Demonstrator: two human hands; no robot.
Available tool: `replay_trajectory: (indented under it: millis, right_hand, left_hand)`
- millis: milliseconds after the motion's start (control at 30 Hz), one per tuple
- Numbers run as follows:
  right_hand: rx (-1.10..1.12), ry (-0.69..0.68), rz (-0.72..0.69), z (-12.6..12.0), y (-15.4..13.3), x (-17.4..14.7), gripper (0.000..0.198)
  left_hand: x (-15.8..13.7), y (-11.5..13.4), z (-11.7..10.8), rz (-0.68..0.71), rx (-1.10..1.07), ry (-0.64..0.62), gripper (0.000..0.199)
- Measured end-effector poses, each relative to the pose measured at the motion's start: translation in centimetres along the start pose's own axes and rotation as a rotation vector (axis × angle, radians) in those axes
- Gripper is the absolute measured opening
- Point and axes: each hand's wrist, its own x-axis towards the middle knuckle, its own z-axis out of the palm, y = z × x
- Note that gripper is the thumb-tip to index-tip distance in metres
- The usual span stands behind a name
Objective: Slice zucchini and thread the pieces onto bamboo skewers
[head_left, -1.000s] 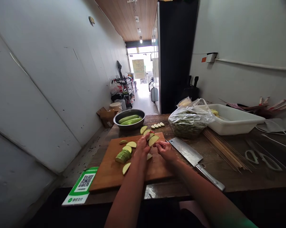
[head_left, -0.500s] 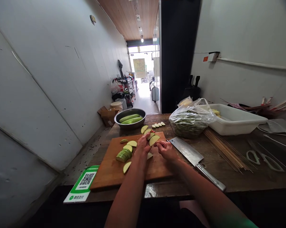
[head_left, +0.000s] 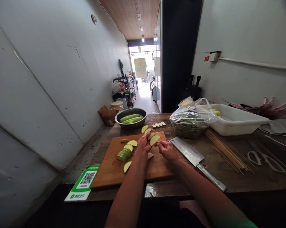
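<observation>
At the near left corner of the cutting board point(head_left: 109, 167) lies a green and white card point(head_left: 83, 183), and to the right of the board lies a cleaver point(head_left: 189, 152), with its handle toward the person. On the board's left half, a stack of cut slices point(head_left: 124, 154) leans over. Above the far part of the board, the left hand point(head_left: 144, 144) is closed around several pale half-round slices point(head_left: 154, 140), which reach in a row toward its far edge. The right hand point(head_left: 167, 150) has its fingertips pinched together at the nearest slice's edge; what is between them is too small to tell. Beyond the board, to the left, a metal bowl point(head_left: 130, 126) contains green vegetables point(head_left: 132, 120); to the right is a plastic bag point(head_left: 192, 122) with greens.
</observation>
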Motion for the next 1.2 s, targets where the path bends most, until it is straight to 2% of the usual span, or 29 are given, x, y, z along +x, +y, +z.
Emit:
replay_trajectory:
  millis: [233, 333, 433, 600, 933, 1200]
  right_hand:
    - [-0.020, 0.012, -0.035, -0.1, 0.5, 0.2, 0.031]
    - [-0.048, 0.040, -0.078, -0.4, 1.0, 0.6, 0.032]
    - [-0.119, 0.084, -0.107, -0.7, 1.3, 0.9, 0.031]
    - [-0.195, 0.092, -0.128, -0.8, 0.9, 0.7, 0.031]
    - [-0.260, 0.084, -0.140, -0.2, 0.3, 0.3, 0.032]
    - [-0.241, 0.078, -0.140, -0.1, 0.6, 0.1, 0.033]
  left_hand:
    - [-0.1, 0.0, 0.3, 0.001, -0.037, 0.022, 0.006]
    - [-0.3, -0.3, 0.7, -0.043, -0.049, 0.073, 0.010]
    - [-0.5, -0.8, 1.0, -0.089, -0.015, 0.069, 0.009]
    - [-0.5, -1.4, 0.9, -0.057, 0.014, 0.046, 0.009]
    - [0.0, -1.7, 0.6, 0.043, 0.012, 0.119, 0.017]
    - [0.6, -1.5, 0.3, -0.033, -0.005, 0.084, 0.011]
